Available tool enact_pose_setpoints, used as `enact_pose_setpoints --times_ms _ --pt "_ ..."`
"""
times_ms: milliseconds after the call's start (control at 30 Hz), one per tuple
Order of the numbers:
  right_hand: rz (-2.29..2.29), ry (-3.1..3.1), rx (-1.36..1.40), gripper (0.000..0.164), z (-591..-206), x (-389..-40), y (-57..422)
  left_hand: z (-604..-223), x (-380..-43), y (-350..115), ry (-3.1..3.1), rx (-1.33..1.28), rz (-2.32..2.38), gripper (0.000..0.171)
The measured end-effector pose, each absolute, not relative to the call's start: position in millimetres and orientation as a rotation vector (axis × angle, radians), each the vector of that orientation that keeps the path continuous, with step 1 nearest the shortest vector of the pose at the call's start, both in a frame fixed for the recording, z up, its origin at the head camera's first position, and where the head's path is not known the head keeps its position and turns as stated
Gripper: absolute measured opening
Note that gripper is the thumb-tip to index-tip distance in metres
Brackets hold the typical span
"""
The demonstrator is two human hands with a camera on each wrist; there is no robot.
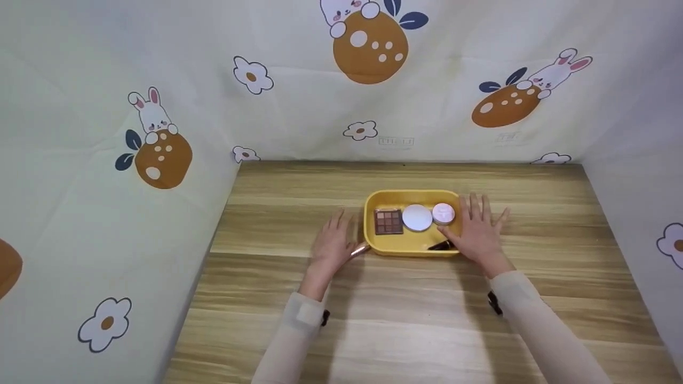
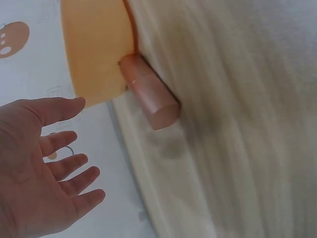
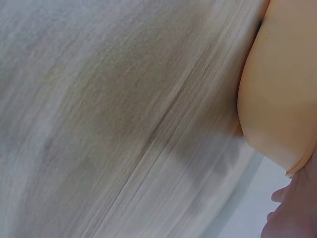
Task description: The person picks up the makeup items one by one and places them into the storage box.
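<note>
A yellow rectangular tray (image 1: 411, 193) stands on the table. It holds an eyeshadow palette (image 1: 388, 222), a round white compact (image 1: 417, 217), a smaller round pink-and-white case (image 1: 443, 213) and a dark slim tube (image 1: 439, 245). My left hand (image 1: 332, 240) hovers beside the tray's left end, fingers spread and nothing in it. Near it, a rose-gold cylindrical tube (image 2: 151, 91) lies on the table against the tray's outer wall. At the right end my right hand (image 1: 479, 230) rests with its thumb over the rim and its other fingers straight and spread outside.
The wood-grain table (image 1: 395, 304) ends at a pale patterned sheet (image 1: 299, 117) behind and on both sides. Rabbits, oranges and flowers are printed on the sheet. A dark-strapped device sits at each wrist.
</note>
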State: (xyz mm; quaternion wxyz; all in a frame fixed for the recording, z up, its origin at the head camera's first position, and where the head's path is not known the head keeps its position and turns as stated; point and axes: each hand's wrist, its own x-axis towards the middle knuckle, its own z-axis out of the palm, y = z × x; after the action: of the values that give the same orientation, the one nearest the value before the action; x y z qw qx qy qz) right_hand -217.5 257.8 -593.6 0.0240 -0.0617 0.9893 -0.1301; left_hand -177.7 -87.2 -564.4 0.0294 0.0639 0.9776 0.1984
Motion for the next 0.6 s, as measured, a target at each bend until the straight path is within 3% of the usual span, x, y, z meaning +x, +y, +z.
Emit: enact_pose_setpoints --times_ms 600 --pt "-0.422 3.057 -0.189 0.099 -595 -218 260 -595 -163 -81 2.977 0.237 0.56 0.067"
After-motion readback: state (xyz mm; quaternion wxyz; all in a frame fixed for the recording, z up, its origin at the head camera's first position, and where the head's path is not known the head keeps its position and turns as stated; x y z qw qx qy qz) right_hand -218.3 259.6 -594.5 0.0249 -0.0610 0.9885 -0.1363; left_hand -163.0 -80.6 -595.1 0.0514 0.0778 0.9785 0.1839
